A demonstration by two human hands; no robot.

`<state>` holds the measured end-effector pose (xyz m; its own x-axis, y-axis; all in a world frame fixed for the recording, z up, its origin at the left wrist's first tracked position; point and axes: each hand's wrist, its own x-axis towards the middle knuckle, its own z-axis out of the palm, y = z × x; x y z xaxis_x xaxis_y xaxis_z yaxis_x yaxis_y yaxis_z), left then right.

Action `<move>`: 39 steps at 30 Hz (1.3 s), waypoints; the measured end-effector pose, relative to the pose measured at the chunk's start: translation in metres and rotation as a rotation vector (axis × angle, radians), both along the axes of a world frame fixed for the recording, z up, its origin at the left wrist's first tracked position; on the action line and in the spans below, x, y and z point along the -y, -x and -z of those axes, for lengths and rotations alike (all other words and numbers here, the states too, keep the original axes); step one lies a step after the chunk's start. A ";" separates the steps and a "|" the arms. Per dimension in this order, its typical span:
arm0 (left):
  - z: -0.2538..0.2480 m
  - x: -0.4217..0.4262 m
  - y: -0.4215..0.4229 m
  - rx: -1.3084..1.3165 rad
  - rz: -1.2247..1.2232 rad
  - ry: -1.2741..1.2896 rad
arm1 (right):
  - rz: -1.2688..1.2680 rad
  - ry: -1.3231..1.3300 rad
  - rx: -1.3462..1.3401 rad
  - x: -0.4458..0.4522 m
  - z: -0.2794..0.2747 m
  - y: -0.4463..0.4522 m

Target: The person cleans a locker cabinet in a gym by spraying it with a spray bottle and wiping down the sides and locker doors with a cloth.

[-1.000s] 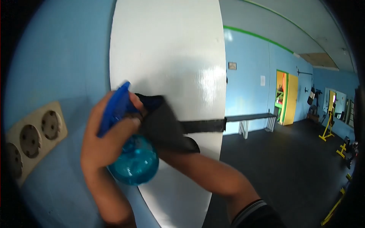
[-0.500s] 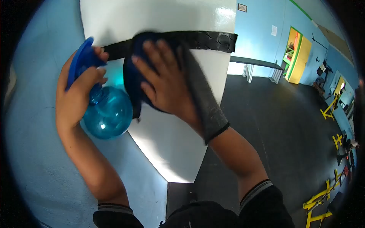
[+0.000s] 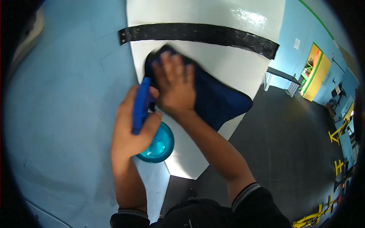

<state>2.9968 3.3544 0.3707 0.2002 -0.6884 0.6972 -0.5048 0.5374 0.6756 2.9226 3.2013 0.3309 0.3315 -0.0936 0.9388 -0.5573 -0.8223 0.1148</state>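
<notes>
My left hand (image 3: pixel 129 131) is wrapped round the neck of a spray bottle with a blue trigger head (image 3: pixel 140 108) and a round, clear teal body (image 3: pixel 159 146). My right hand (image 3: pixel 175 85) lies flat with fingers stretched over a dark blue cloth (image 3: pixel 218 91), pressing it to the glossy white panel (image 3: pixel 182 152). The fingertips are blurred by motion. Just above the cloth, a black textured strip (image 3: pixel 197 32) crosses the panel. The bottle is close to my right wrist, in front of the panel's left edge.
A light blue wall (image 3: pixel 72 114) runs along the left. Dark flooring (image 3: pixel 266 140) stretches to the right, with a black-topped bench (image 3: pixel 283 74) farther back. Yellow metal frames (image 3: pixel 315 216) stand along the right side, and a yellow door (image 3: pixel 316 78) is at the back.
My right hand and the cloth have moved off the black strip to below it, and the cloth now spreads out to the right. My view has shifted left; the bottle appears lower.
</notes>
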 end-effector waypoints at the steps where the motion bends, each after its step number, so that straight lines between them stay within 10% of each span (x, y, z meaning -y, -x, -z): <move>1: 0.001 -0.001 0.004 0.014 -0.030 -0.021 | -0.231 -0.186 -0.135 0.000 0.011 -0.010; 4: 0.029 0.008 0.001 0.031 -0.037 0.011 | -1.109 -0.641 -0.021 0.031 0.102 -0.070; 6: 0.053 0.004 -0.001 0.057 -0.049 0.019 | -1.241 -1.185 0.057 0.007 0.092 -0.017; 8: 0.079 -0.004 0.002 -0.152 0.080 -0.202 | -0.367 -0.297 -0.168 0.008 0.082 0.054; 11: 0.111 -0.012 0.013 -0.130 0.141 -0.275 | 0.500 0.012 0.009 -0.003 0.058 0.143; 18: 0.182 -0.013 0.031 0.018 0.127 -0.360 | 0.670 -0.141 0.019 0.002 0.035 0.056; 21: 0.182 -0.011 0.031 0.006 0.167 -0.438 | 0.224 -0.346 -0.546 0.000 0.084 -0.005; 23: 0.179 -0.010 0.032 0.025 0.169 -0.421 | -0.021 -0.009 -0.564 0.032 0.209 -0.009; 24: 0.179 -0.008 0.032 0.028 0.157 -0.388 | -0.310 -0.839 -0.566 -0.011 0.125 0.021; 25: 0.179 -0.009 0.036 -0.033 0.149 -0.402 | -0.717 -0.932 -0.303 0.008 0.194 0.034; 27: 0.200 -0.009 0.029 0.040 0.126 -0.416 | -0.379 -0.385 -0.357 -0.001 0.203 0.096; 29: 0.217 -0.011 0.023 0.119 0.101 -0.536 | -0.160 -0.790 -0.525 0.029 0.254 0.145; 31: 0.226 -0.026 0.036 0.126 0.112 -0.470 | 0.489 -1.021 -0.723 -0.003 0.170 0.172; 33: 0.229 -0.032 0.043 0.179 0.212 -0.542 | 0.411 0.051 -0.121 0.005 0.164 0.179; 37: 0.220 -0.037 0.064 0.136 0.173 -0.507 | 0.619 0.024 0.075 0.003 0.101 0.110; 39: 0.222 -0.038 0.068 0.155 0.158 -0.504 | 0.622 -0.266 -0.255 -0.010 0.101 0.075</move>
<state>2.9285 3.3926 0.1485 -0.0113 -0.9581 0.2862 -0.5582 0.2435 0.7932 2.8476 3.2110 0.2294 0.3480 -0.5509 0.7586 -0.9138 -0.3799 0.1434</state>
